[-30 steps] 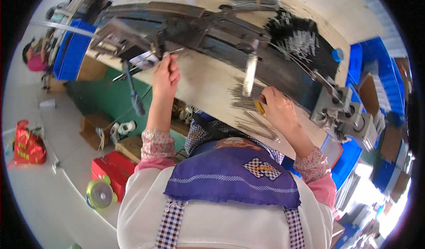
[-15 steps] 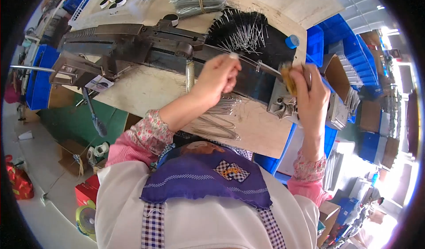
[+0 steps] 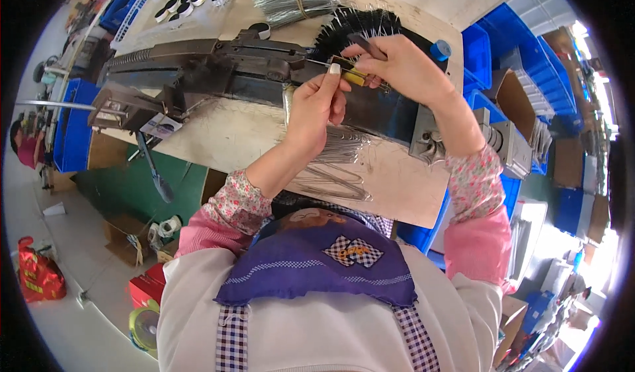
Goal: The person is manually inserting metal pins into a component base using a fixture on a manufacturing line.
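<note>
My left hand (image 3: 316, 107) is closed in a pinch over the long dark machine bed (image 3: 258, 94), its thumb wearing a white tip cover. A thin metal wire (image 3: 317, 62) runs from the machine's clamp into those fingers. Close beside it, my right hand (image 3: 403, 68) is closed around a yellow and dark block (image 3: 355, 76) lying along the wire. A dark flat stick (image 3: 366, 45) also sticks out of the right hand's grip. The right fingers partly hide the block, so its exact kind is unclear.
Behind the hands lies a black bristly pile with metal wires (image 3: 357, 27). A tied wire bundle (image 3: 297, 0) is farther back; bent wires (image 3: 334, 180) lie in front. A blue tape roll (image 3: 440, 50) sits right. A metal lever (image 3: 153, 173) hangs at the left.
My right hand has swept left along the wire with the yellow and dark block, up to my left hand. My left hand stays near the same spot, slightly lower.
</note>
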`<state>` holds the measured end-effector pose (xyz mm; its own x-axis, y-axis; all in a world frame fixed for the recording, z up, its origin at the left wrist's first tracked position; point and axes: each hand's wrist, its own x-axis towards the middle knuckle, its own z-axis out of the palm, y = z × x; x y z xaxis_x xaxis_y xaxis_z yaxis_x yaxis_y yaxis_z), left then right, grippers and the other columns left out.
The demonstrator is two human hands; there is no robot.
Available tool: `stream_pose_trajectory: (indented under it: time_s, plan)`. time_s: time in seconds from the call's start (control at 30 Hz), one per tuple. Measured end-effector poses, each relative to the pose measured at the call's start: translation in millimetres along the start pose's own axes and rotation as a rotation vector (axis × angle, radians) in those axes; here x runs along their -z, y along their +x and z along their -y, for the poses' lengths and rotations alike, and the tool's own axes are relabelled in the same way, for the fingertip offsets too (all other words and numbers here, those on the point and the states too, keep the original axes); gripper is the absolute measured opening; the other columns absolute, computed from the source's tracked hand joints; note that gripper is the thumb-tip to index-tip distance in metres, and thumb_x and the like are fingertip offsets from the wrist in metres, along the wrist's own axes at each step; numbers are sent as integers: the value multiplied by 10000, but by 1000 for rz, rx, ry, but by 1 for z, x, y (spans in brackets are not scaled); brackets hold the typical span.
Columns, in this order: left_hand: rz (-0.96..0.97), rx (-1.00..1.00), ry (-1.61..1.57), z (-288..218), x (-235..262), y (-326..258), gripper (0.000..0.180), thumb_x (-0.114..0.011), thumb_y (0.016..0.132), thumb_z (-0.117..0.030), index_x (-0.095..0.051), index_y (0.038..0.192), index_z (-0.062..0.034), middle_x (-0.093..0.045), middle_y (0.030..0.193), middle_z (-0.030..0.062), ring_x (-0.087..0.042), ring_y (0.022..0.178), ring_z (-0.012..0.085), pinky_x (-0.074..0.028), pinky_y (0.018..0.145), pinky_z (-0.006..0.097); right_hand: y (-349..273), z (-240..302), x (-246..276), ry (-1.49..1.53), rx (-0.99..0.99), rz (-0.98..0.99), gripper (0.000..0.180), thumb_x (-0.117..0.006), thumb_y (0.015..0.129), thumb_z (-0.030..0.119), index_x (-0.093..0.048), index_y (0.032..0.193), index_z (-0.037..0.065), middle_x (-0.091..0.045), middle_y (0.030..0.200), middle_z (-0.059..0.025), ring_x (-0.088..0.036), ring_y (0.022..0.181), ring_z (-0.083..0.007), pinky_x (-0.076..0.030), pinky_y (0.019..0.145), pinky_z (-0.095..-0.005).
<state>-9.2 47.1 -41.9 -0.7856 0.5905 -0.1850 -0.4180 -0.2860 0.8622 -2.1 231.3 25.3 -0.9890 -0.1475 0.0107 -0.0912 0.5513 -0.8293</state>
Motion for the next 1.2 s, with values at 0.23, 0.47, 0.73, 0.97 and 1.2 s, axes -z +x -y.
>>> stream_pose_trajectory:
  time_s: [0.23,0.47,0.73,0.97,1.2]
  plan:
    - [134,120,-525,3,-29,1,793,-278,947,-604,-328,1319,94,-412,1346,241,-365,1329,306,-320,1118,429,6,2,3,-134,-7,158,302,-567,908,227,-632,1100,3,-643,925,-153,-610,764,-212,-500,734,-346]
    - [120,215,-948,-27,-4,-4,797,-357,929,-623,-363,1258,103,-473,1257,192,-426,1251,292,-317,1107,410,-29,30,-3,-1182,293,-119,437,-574,810,89,-554,1234,-13,-512,975,-153,-488,946,-316,-439,838,-395]
    - [140,76,-849,-19,-4,-14,696,-289,962,-591,-454,1228,30,-520,1216,131,-463,1223,251,-299,1121,397,-15,18,-20,-427,139,-400,113,-659,783,118,-702,886,104,-594,778,-34,-587,770,-217,-388,756,-357]
    - [152,22,-716,-13,1,-12,647,-285,979,-564,-456,1260,-7,-512,1250,93,-457,1228,217,-323,1101,370,5,16,-29,-508,299,-295,96,-665,788,121,-713,870,106,-595,767,-28,-582,763,-220,-374,778,-348]
    - [147,66,-722,-25,0,-11,641,-300,979,-559,-496,1217,3,-517,1257,109,-464,1222,228,-332,1091,368,-8,20,-17,-620,339,-278,124,-671,755,85,-720,862,124,-566,734,-21,-574,738,-196,-362,764,-350]
